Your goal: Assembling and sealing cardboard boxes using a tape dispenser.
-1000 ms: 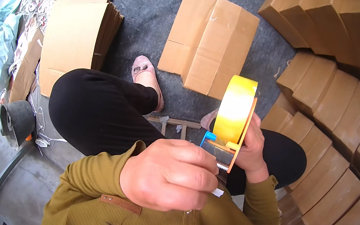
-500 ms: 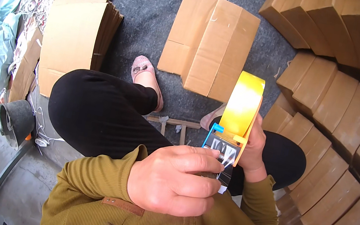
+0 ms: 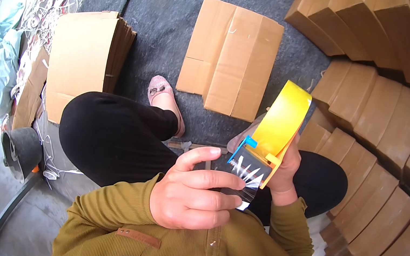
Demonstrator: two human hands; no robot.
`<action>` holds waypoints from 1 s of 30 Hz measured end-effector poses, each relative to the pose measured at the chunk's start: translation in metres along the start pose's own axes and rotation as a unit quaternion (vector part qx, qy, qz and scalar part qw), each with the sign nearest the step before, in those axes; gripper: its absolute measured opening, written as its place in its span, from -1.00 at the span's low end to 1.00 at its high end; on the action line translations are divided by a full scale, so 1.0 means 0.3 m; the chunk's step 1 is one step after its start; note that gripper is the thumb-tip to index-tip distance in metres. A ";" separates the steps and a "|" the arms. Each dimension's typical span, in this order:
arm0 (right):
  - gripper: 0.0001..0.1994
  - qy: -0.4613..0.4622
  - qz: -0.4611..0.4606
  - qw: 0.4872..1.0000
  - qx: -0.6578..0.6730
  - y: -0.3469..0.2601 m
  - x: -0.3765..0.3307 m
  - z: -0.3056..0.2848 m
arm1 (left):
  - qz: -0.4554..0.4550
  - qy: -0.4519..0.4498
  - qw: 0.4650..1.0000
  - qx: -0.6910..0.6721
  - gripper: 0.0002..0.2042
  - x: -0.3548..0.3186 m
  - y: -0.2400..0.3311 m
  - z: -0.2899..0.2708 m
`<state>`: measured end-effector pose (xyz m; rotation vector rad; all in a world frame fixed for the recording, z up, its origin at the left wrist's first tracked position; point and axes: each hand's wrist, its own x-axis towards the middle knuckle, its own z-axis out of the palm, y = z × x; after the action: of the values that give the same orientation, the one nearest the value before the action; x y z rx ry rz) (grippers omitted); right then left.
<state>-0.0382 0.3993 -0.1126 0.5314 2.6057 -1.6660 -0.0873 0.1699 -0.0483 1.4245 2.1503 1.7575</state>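
Tape dispenser sits upright at centre-right, gripped from behind by the right hand, fingers wrapped round its frame; left hand pinches the loose clear tape end below the roll; likely light, rigid plastic body, tape thin, sticky, creases easily; best held by the frame, clear of the cutter edge; flat cardboard sheet at 12 o'clock; stacked cartons at 3; cardboard pile at 10.

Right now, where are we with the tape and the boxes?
Done: rows of folded boxes are stacked at the right. In hand: right hand holds the yellow tape dispenser; left hand pinches the clear tape end. Left: one flat carton and a flat stack lie unfolded.
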 end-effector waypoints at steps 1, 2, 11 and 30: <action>-0.56 0.002 -0.012 1.000 -0.006 0.001 0.001 -0.001 | 0.002 -0.001 1.000 0.000 -0.91 0.002 0.002 0.000; -0.56 0.005 -0.024 1.000 -0.012 0.003 0.002 -0.002 | -0.001 0.016 1.000 0.007 -0.92 0.002 0.004 -0.001; -0.55 0.013 -0.140 0.988 -0.062 0.017 -0.004 -0.008 | 0.045 0.009 0.999 0.025 -0.88 0.009 0.000 -0.040; -0.55 -0.025 -0.239 0.963 -0.118 -0.009 -0.029 -0.056 | 0.151 0.013 0.988 0.036 -0.80 -0.005 0.017 -0.042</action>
<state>-0.0279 0.4108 -0.1014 -0.1616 3.0013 -1.3885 -0.0898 0.1590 -0.0404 1.8402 2.1226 1.8118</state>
